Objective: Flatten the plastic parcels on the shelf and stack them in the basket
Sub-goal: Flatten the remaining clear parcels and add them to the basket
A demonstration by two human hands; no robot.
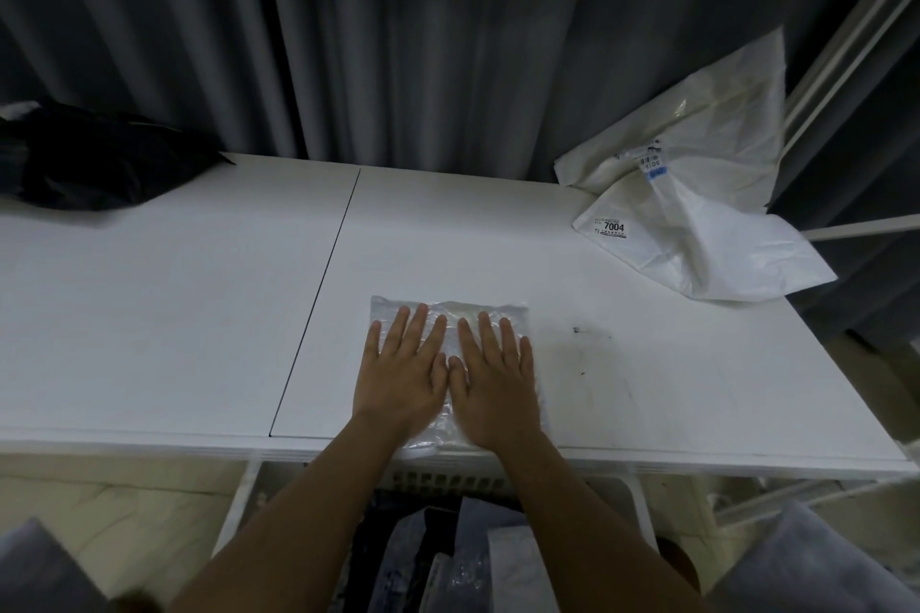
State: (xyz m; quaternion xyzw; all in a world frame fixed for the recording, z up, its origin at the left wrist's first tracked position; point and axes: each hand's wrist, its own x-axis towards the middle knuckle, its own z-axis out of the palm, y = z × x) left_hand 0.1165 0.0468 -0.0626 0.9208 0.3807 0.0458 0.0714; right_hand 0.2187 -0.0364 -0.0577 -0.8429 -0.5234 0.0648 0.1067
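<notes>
A clear plastic parcel (448, 309) lies flat on the white shelf (199, 294), close to its front edge. My left hand (403, 373) and my right hand (495, 378) press down on it side by side, palms flat and fingers straight and spread. Below the shelf's front edge stands a white slatted basket (438, 480) holding several plastic-wrapped parcels (473, 553), partly hidden by my forearms. Two crumpled white plastic parcels (697, 194) with printed labels lie at the shelf's back right corner.
A dark bundle (94, 159) sits at the back left of the shelf. Grey curtains (398, 40) hang behind it. A white frame rail (846, 40) runs along the right. A seam (318, 294) divides the shelf top into two panels.
</notes>
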